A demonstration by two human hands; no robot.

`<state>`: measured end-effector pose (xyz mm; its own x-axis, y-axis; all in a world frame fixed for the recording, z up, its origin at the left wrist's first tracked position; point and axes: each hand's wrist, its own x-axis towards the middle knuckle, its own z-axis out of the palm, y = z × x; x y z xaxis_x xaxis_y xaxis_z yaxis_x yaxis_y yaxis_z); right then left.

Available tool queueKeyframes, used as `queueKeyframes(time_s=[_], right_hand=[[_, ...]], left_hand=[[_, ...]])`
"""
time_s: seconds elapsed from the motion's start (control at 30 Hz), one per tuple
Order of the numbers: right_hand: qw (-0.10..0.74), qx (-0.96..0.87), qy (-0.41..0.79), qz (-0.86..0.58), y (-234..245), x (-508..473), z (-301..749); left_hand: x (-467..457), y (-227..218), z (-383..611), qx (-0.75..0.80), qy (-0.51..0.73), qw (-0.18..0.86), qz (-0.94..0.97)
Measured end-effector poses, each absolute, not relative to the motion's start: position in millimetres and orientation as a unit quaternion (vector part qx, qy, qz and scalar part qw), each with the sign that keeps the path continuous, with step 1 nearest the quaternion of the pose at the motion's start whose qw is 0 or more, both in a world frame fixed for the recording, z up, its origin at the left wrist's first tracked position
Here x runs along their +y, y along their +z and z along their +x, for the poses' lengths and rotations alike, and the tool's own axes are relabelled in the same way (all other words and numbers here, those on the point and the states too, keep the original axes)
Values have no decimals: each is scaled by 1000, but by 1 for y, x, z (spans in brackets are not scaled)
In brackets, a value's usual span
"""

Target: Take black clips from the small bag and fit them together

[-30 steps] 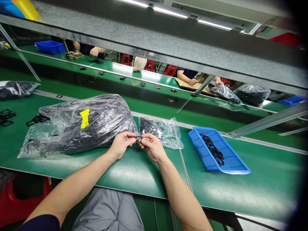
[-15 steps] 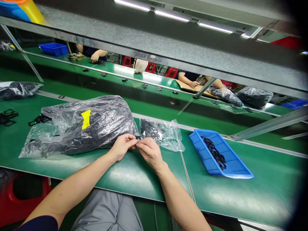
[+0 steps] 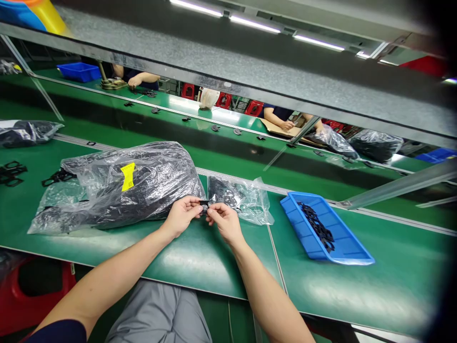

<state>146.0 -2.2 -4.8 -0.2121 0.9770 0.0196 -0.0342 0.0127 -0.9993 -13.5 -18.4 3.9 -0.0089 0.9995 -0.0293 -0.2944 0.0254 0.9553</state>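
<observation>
A small black part [image 3: 204,206] is pinched between the fingertips of both my hands just above the green table [image 3: 200,257]. My left hand [image 3: 182,215] grips its left end. My right hand [image 3: 223,221] grips its right end. Right behind my left hand lies a large clear plastic bag [image 3: 117,186] full of black parts, with a yellow label. A smaller clear bag [image 3: 241,197] of black parts lies behind my right hand. A blue tray [image 3: 342,238] holding several black parts sits to the right.
Loose black parts [image 3: 12,172] lie at the far left next to another bag [image 3: 24,131]. Across the green conveyor, other people's hands [image 3: 285,125] work at a second bench with a blue bin [image 3: 79,71]. A metal shelf [image 3: 250,66] hangs overhead.
My hands have stayed together on the small black part, with the fingers shifting slightly; the right hand has drawn a little to the right and up since half a second ago.
</observation>
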Motion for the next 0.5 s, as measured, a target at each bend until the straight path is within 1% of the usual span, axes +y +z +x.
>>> queueKeyframes(time_s=[0.17, 0.4, 0.5], right_hand=[[454, -564, 540, -429, -3, -6, 144], [449, -598, 499, -438, -8, -7, 144], [456, -638, 423, -453, -8, -10, 143]], left_hand=[[-18, -1, -14, 438, 570, 537, 442], [-19, -5, -14, 432, 562, 538, 456], [-20, -4, -14, 434, 566, 525, 464]])
